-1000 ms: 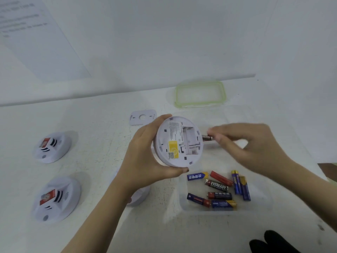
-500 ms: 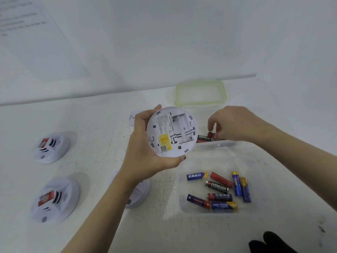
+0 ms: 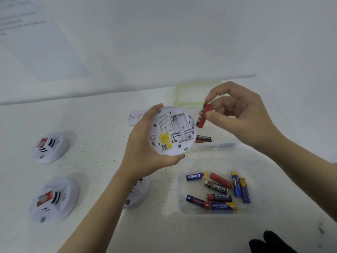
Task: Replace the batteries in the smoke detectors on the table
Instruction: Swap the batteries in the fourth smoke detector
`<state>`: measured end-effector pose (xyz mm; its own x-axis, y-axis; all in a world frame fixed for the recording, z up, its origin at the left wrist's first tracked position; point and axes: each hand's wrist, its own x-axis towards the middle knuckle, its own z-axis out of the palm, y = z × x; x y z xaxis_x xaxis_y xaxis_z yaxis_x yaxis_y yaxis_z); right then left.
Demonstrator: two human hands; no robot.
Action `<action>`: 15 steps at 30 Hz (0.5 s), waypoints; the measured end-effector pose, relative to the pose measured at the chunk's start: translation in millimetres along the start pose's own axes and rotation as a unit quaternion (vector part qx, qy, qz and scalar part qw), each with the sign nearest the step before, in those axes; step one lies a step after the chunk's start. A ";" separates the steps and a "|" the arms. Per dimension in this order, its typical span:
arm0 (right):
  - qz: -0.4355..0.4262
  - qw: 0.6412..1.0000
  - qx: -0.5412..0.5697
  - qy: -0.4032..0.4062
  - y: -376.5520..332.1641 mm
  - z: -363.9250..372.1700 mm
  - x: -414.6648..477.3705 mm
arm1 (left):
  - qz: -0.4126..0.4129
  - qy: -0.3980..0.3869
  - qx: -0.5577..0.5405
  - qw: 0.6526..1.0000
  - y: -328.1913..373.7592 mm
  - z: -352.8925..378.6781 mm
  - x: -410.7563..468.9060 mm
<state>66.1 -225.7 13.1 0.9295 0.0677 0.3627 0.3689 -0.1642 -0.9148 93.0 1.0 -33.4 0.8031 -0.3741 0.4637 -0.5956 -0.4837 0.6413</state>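
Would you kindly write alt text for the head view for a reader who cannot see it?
A left hand holds an opened smoke detector with its battery bay empty, while the right hand pinches a red battery beside it. Below, a clear container holds loose batteries; three more detectors lie on the white table.

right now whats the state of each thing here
held smoke detector: back up, battery bay open and empty, in left hand
red battery: pinched in right hand, beside the bay
clear tub: open, loose batteries inside
green-rimmed lid: off, lying behind
three other detectors: resting on the table
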 end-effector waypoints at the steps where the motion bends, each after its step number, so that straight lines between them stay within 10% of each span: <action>1: -0.020 1.000 -0.023 0.004 -1.8 3.8 -2.7 | 0.008 -0.001 0.005 1.000 0.3 0.7 0.4; 8: -0.113 0.954 -0.277 -0.010 4.7 14.3 -4.2 | 0.035 -0.018 0.013 0.999 9.1 1.2 1.9; 15: -0.081 0.973 -0.208 -0.051 7.1 18.5 -9.1 | 0.055 -0.007 0.025 0.998 13.8 0.6 -0.3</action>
<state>60.2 -209.3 0.0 0.8616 0.2205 0.4572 0.4998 -0.5260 -0.6882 84.5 -6.1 -25.1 0.7334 -0.4368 0.5209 -0.6798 -0.4781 0.5562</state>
